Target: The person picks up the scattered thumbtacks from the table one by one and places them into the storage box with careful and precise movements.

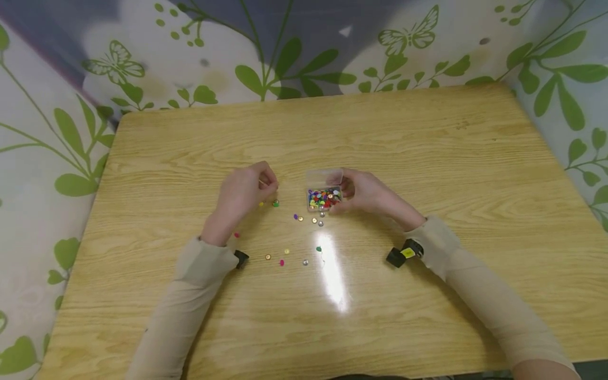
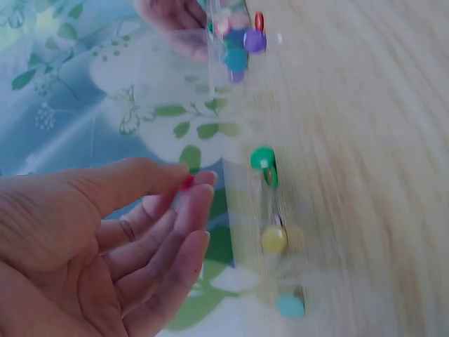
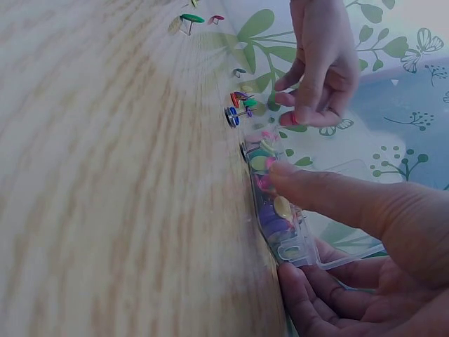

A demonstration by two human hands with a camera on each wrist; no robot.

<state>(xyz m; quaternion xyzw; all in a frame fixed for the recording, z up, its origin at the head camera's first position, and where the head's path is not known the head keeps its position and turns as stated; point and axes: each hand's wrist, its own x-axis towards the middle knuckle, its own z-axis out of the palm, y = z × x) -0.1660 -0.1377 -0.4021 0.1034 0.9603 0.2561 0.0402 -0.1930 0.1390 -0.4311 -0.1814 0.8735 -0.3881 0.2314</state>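
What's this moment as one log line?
left hand: pinches small red thumbtack; right hand: holds open clear plastic box of multicoloured thumbtacks; wooden table: loose thumbtacks

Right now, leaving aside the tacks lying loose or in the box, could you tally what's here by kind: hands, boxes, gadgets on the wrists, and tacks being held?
Hands: 2 (left hand, right hand)
Boxes: 1 (open clear box)
Wrist gadgets: 2 (left black gadget, right black gadget)
Held tacks: 1 (red tack, pinched by the left hand)
Total: 6
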